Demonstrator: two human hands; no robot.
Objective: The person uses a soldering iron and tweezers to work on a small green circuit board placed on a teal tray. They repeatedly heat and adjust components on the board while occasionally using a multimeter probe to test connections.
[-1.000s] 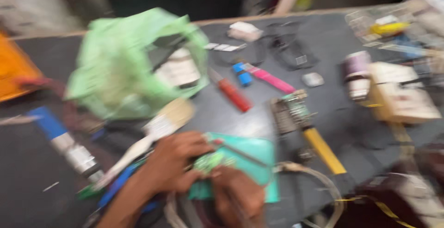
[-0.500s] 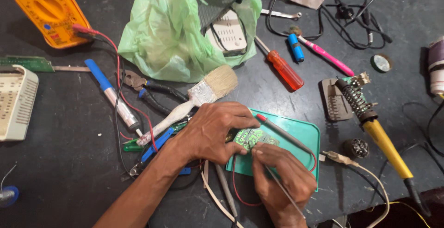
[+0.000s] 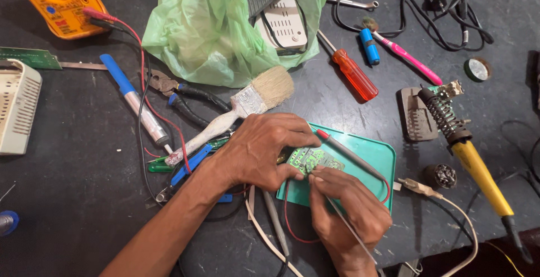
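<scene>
Since half a second ago my hands and the board have stayed put on the tray; only the view has shifted slightly. A second ago everything was a blur.

My left hand [image 3: 264,150] lies curled over the small green circuit board [image 3: 308,160], fingers pressing its near-left edge, closed on it. My right hand [image 3: 346,212] pinches a thin metal probe [image 3: 349,229] between thumb and fingertips, its tip touching the board's lower right edge. The probe's shaft runs down and right, past my wrist.

The board lies flat on the teal tray [image 3: 374,153], in the tray's left half. Its long axis runs roughly left to right, tilted slightly up toward the right. How far it extends under my left fingers I cannot tell.

On the tray too: a red-tipped test lead [image 3: 349,154], lying diagonally from upper left to lower right, just beyond the board. A red wire [image 3: 288,221] loops off the tray's near edge.

The green plastic bag [image 3: 214,24] sits at the top of the bench, mouth open, with a white vented device [image 3: 283,25] and a dark object partly inside. A paintbrush [image 3: 247,102] lies just left of my left hand, bristles pointing up and right.
</scene>
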